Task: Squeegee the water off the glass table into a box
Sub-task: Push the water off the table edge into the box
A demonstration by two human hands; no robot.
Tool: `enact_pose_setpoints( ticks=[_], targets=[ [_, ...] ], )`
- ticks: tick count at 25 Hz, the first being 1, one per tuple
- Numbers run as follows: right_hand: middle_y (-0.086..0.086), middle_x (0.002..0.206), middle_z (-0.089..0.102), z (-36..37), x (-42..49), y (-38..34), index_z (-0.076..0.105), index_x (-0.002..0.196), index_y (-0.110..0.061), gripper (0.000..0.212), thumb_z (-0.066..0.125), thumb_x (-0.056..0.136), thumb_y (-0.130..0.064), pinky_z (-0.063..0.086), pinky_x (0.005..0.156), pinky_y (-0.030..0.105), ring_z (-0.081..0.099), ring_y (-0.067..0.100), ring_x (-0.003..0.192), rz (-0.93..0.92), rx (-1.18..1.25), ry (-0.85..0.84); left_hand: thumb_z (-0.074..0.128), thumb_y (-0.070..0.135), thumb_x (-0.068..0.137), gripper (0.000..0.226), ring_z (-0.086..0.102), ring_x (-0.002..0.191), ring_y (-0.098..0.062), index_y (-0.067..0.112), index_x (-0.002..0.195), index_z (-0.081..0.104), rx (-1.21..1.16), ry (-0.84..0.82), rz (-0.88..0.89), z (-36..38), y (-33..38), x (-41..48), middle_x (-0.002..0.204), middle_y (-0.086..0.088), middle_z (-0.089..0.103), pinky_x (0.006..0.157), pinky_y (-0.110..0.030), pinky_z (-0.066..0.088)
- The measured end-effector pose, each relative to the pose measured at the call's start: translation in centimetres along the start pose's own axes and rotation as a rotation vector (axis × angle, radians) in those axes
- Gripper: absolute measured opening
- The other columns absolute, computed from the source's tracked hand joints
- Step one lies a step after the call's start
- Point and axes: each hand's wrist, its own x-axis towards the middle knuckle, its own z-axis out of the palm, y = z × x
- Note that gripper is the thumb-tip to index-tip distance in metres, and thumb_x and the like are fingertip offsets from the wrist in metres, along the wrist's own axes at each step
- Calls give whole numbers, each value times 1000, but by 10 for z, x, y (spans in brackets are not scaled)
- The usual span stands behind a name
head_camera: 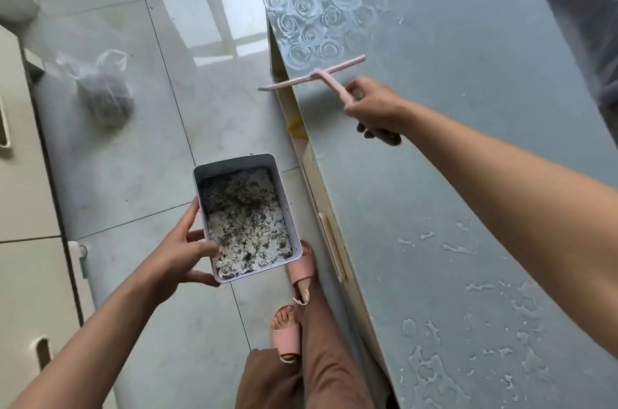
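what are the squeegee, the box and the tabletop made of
Squeegee: likely matte pink plastic, one moulded piece. Box: probably plastic or coated metal, thin smooth pale walls. Tabletop: glass, glossy, reflective, water beading on it.

- My right hand [374,107] grips the pink squeegee [312,77] by its handle; the handle's end sticks out past my palm.
- Blade lies across the far-left edge of the glass table [468,147], left tip overhanging the edge. Can't tell if the blade touches the glass.
- Water [501,325] sits in puddles and beads on the near part of the table, well apart from the blade.
- My left hand [180,251] holds the white box [284,204] by its near-left corner, thumb inside the rim, fingers underneath.
- Box is over the tiled floor [150,174], beside the table edge, not touching it; the bottom shows speckled dark-and-white grime.
- My pink slippers [284,335] are below the box.
- A clear plastic bag [103,91] lies on the floor, far left.
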Motion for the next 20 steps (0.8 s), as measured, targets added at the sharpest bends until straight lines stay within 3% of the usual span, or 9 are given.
enact_pose_setpoints(
  ticks=[3,6,11,14,17,20],
  targets=[
    [15,92,62,-2,33,7,53,118,-22,30,41,91,-18,54,51,36,62,31,61,-32,-141,75,49,-14,84,93,66,97,-30,55,142,26,-5,-8,36,0,30,20,118,-9,62,62,-50,58],
    [19,100,63,4,-7,66,54,110,-17,19,45,93,-19,49,70,41,61,40,85,-65,-250,85,48,-15,85,89,65,97,-31,55,138,32,-11,-33,48,7,62,34,116,-12,64,61,-48,58],
    [8,96,58,-15,-142,152,51,124,-27,29,42,97,-28,46,78,41,59,34,96,45,-359,-71,46,-15,85,85,62,102,-36,49,140,33,7,-75,36,22,127,55,120,-17,61,61,-47,58],
    [4,98,61,-51,-131,145,52,125,-35,32,42,95,-31,47,82,38,59,29,99,52,-360,-124,46,-14,86,82,65,97,-34,49,137,38,27,-91,59,30,162,66,117,-16,63,61,-47,58],
    [14,95,63,-99,-46,108,54,102,-24,12,46,94,-27,47,71,38,60,37,91,-4,-322,38,47,-13,85,80,69,87,-29,49,134,41,35,-121,73,38,195,81,115,-13,65,62,-47,58],
    [17,94,60,-144,64,61,53,105,-21,15,47,92,-25,47,51,30,61,33,66,68,-222,121,59,-7,72,86,72,82,-27,51,133,42,50,-156,96,43,224,96,110,-11,67,62,-47,57]
  ],
)
